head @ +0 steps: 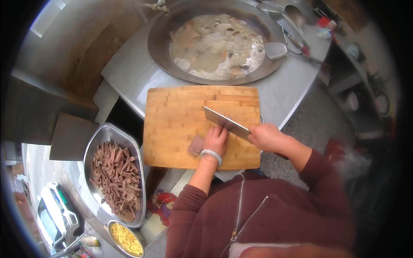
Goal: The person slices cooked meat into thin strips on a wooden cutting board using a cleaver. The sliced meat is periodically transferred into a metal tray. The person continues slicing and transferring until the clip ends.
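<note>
A bamboo cutting board [171, 113] lies before me. My right hand [267, 137] is closed around a cleaver [226, 123], whose broad blade slants across the board's right half. Fingers bent, my left hand [216, 141] presses down right beside the blade; what lies beneath its fingertips is mostly hidden. A flat piece of brownish-pink cooked meat [196, 145] rests on the board against the left side of that hand. A small bit of similar colour shows just behind the blade. At the left, a metal tray [88, 161] holds a heap of cut meat strips [116, 180].
Behind the board a large wok [158, 48] holds cloudy broth with pieces in it; a clear plastic scoop [276, 50] sits on its right rim. Ladles and strainers [295, 16] lie at the back right. A metal bowl of yellow slices [125, 238] stands near the tray.
</note>
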A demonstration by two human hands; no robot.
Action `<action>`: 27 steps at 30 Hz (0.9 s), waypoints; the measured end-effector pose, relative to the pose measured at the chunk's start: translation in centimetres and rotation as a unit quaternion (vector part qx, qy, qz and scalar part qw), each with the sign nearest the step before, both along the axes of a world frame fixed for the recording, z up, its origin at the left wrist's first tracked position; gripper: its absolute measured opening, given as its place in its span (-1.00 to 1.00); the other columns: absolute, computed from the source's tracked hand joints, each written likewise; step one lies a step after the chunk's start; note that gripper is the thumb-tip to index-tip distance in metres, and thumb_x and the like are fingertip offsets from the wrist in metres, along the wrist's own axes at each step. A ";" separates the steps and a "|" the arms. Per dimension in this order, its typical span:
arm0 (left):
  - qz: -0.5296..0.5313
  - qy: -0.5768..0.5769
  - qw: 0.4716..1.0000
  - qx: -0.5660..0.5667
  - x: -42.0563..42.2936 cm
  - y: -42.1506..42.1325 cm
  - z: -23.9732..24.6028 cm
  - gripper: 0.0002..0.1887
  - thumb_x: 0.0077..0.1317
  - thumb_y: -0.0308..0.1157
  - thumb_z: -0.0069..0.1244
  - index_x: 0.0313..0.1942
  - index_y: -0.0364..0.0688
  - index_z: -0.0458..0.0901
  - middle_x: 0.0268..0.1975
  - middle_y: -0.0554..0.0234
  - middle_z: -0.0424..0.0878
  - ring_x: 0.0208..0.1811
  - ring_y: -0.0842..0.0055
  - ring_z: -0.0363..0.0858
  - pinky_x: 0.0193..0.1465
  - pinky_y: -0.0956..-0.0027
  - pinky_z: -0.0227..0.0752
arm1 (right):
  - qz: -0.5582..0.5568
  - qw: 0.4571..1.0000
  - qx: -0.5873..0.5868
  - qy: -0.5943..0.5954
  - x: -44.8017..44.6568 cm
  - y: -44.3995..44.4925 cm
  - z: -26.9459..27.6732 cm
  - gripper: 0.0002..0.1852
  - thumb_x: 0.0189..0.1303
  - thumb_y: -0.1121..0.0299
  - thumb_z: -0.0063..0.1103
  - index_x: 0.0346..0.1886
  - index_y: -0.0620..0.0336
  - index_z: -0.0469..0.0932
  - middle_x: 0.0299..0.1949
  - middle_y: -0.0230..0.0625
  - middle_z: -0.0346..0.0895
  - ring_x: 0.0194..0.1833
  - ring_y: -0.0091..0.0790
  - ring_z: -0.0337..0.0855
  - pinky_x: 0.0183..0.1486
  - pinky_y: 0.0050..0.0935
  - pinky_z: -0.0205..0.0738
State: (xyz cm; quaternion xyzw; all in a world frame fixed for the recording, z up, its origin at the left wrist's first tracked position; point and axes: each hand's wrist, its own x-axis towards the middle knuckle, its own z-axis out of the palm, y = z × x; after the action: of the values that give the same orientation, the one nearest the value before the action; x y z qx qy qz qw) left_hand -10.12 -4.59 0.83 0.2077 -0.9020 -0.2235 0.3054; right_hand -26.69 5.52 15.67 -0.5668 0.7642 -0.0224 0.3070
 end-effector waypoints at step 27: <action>0.118 0.062 0.991 0.024 6.6 -0.2 1.4 -0.79 0.06 -0.54 0.10 -0.24 -0.27 0.61 -0.17 0.01 0.53 -0.17 0.10 0.50 -0.12 0.12 0.43 | 0.065 0.997 -0.035 0.027 5.4 1.9 0.9 -0.81 0.26 0.30 0.08 -0.33 0.25 0.48 -0.50 0.01 0.58 -0.38 0.14 0.62 -0.31 0.02 0.48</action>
State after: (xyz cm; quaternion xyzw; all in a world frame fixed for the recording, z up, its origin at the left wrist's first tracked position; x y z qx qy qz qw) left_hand -3.48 -4.75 2.24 0.3058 -0.8451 -0.2195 0.3796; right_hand -21.25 7.46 16.60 -0.6262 0.7324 -0.0133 0.2670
